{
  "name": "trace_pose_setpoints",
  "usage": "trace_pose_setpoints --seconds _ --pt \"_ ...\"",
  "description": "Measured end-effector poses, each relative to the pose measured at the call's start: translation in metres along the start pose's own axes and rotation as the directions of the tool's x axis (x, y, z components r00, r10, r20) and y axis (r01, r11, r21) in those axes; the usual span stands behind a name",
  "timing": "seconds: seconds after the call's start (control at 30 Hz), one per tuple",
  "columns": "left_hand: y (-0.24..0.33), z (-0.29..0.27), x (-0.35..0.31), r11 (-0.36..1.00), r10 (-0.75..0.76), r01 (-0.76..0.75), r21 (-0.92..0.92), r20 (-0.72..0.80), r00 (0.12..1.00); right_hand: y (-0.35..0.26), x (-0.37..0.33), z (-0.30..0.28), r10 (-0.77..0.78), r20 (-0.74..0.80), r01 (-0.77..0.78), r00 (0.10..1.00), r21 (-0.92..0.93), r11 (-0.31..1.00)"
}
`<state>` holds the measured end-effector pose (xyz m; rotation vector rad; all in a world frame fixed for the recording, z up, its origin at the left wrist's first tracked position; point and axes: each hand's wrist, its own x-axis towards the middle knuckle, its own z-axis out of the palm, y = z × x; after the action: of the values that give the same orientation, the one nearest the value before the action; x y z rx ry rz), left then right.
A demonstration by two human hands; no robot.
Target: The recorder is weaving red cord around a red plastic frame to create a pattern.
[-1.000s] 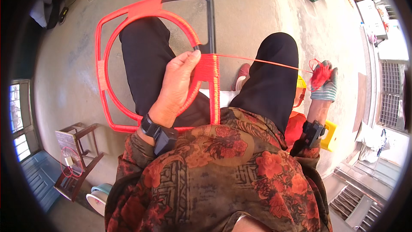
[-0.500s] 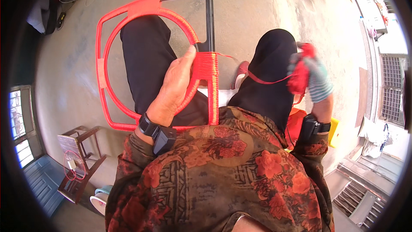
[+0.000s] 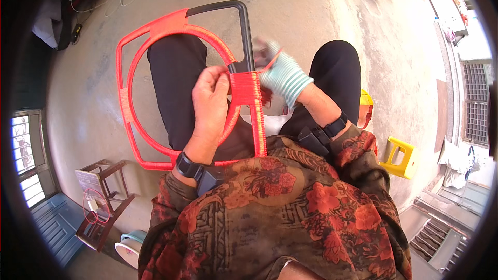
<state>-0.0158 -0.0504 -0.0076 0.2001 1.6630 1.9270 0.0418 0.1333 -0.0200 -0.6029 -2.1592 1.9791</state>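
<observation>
Red-and-black: one frame (image 3: 245, 89), left of picture centre. Held at inner edge by one left hand (image 3: 210, 103), pointing up; flanked by one gloved right hand (image 3: 281, 73), angled up-left, grip too blurred to tell.

Bright, daylit view, vignetted in black; straight edges bow toward the rim. Glare bleaches the white wall (image 3: 476, 45) at far right and the pale barred window (image 3: 22, 137) at left. My right hand (image 3: 280, 71), in a teal-and-white striped knit glove, is motion-blurred; my bare left hand (image 3: 210, 108) and the black, red-wound frame (image 3: 246, 88) appear sharp.
</observation>
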Motion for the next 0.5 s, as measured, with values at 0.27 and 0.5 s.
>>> trace_pose_setpoints --seconds 0.27,0.5 --pt "0.023 0.003 -0.009 0.446 0.848 -0.630 0.636 -0.074 0.525 -0.047 -0.026 -0.013 -0.025 0.033 0.005 0.999 0.504 0.864" --pt "0.024 0.006 -0.014 0.338 0.901 -0.837 0.431 0.108 0.419 -0.072 -0.033 0.035 -0.668 0.109 0.640 0.736 -0.432 0.635"
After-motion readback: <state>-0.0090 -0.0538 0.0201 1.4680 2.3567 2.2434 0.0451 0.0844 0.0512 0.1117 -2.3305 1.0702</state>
